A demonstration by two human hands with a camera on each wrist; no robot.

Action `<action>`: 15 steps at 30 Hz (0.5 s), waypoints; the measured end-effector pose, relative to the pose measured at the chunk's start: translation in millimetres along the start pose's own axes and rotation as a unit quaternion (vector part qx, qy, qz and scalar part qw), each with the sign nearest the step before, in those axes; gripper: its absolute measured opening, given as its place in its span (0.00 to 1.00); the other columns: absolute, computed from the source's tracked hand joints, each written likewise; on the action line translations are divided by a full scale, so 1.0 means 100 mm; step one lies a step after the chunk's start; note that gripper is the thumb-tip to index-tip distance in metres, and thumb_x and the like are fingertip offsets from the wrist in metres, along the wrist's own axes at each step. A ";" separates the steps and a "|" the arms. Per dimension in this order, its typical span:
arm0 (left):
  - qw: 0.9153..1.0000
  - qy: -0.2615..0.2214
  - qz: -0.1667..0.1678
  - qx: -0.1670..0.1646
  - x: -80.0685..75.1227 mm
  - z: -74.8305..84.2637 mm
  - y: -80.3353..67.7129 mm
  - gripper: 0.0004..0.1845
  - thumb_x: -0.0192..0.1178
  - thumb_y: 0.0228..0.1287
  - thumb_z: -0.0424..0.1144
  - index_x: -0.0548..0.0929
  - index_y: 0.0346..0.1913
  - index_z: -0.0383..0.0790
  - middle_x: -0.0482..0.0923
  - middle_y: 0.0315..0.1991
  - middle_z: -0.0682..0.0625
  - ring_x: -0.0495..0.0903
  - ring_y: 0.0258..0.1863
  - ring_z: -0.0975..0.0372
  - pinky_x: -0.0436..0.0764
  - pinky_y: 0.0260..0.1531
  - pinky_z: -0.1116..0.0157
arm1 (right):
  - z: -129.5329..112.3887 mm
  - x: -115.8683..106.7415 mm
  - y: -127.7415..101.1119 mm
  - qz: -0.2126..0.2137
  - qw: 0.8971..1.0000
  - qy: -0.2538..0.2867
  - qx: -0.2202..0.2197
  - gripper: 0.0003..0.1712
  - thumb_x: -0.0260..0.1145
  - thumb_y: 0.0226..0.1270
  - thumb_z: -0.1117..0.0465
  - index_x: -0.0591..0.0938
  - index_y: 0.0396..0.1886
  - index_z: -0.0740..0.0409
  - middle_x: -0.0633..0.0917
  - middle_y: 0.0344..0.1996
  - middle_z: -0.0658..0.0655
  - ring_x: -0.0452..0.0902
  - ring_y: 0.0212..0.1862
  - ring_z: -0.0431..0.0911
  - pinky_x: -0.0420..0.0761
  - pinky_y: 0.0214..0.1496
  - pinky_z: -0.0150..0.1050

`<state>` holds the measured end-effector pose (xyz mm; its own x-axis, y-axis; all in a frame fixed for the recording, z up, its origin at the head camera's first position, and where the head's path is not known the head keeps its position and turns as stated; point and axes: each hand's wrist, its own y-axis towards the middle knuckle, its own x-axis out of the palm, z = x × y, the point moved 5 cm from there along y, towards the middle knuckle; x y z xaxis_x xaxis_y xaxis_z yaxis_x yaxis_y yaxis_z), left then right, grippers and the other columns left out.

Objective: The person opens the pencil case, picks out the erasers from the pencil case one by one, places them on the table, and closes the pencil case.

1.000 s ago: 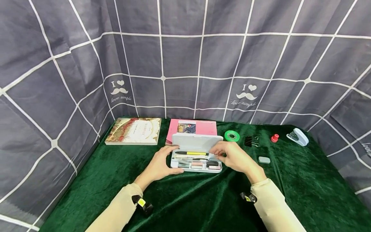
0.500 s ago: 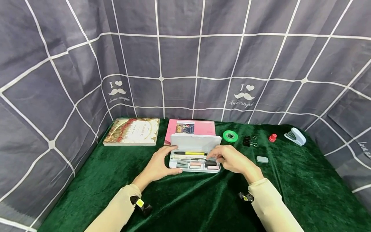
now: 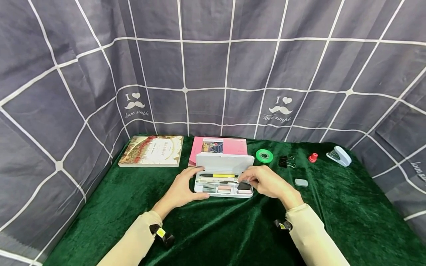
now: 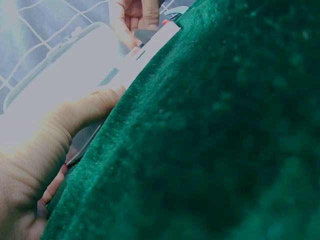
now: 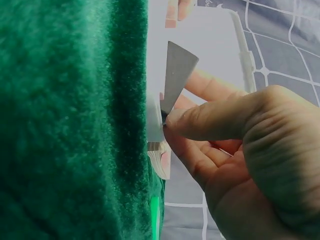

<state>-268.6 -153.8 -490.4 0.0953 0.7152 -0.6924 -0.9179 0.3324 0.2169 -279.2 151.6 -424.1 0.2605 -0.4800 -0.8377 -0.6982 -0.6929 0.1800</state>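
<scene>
A white pencil case [image 3: 225, 162] stands with its lid up in the head view. My left hand [image 3: 181, 187] holds its left end, thumb along the front edge and fingers at the back. My right hand [image 3: 266, 181] is over the right end, pinching a small dark block [image 3: 244, 186] between thumb and fingers. In the right wrist view this dark block [image 5: 179, 75] shows a flat grey face that widens away from the thumb. A yellow-and-black pen [image 3: 219, 176] lies along the back of the case. Pink-and-white erasers [image 3: 224, 189] lie in the front part.
Behind the case lies a pink book [image 3: 233, 146]; a patterned book [image 3: 151, 151] is at left. To the right are green tape [image 3: 264, 156], black binder clips [image 3: 287, 162], a red stamp-like piece [image 3: 313, 157], a white-and-grey stapler-like tool [image 3: 339, 156] and a small grey block [image 3: 301, 182].
My right hand has come down to the right front of the case and taken hold of the dark block, which now stands tilted up. The left hand stays on the case.
</scene>
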 end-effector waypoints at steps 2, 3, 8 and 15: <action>1.000 0.000 0.002 0.003 0.00 0.00 0.00 0.52 0.89 0.53 0.56 0.78 0.80 0.49 0.78 0.74 0.44 0.78 0.71 0.47 0.78 0.71 0.40 | 0.01 0.01 0.00 0.005 1.000 0.004 0.000 0.25 0.65 0.70 0.83 0.94 0.53 0.54 0.92 0.47 0.49 0.88 0.47 0.43 0.91 0.54 0.45; 1.000 0.001 0.003 0.005 0.00 0.00 0.00 0.52 0.89 0.53 0.56 0.78 0.80 0.49 0.78 0.74 0.44 0.78 0.71 0.47 0.79 0.70 0.40 | 0.02 0.02 0.00 0.008 1.000 0.006 0.001 0.25 0.65 0.70 0.83 0.94 0.53 0.55 0.92 0.47 0.49 0.89 0.48 0.44 0.91 0.54 0.45; 1.000 0.005 0.005 0.007 0.01 0.00 -0.01 0.51 0.89 0.54 0.57 0.78 0.80 0.49 0.78 0.73 0.44 0.78 0.71 0.47 0.78 0.71 0.39 | 0.05 0.02 0.01 0.040 0.999 0.013 0.019 0.25 0.66 0.61 0.84 0.95 0.49 0.57 0.93 0.43 0.50 0.89 0.45 0.46 0.90 0.50 0.45; 1.000 0.009 0.004 0.017 0.00 0.01 0.00 0.52 0.88 0.54 0.58 0.78 0.80 0.47 0.78 0.74 0.44 0.78 0.72 0.47 0.78 0.70 0.40 | 0.03 -0.17 -0.03 0.121 0.992 0.001 0.024 0.23 0.71 0.56 0.81 0.95 0.45 0.55 0.92 0.38 0.49 0.87 0.41 0.44 0.90 0.46 0.47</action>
<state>-268.0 -153.6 -489.7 0.0804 0.7070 -0.7026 -0.9046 0.3479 0.2465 -283.1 163.7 -412.0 0.0828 -0.6296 -0.7725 -0.7709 -0.5317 0.3508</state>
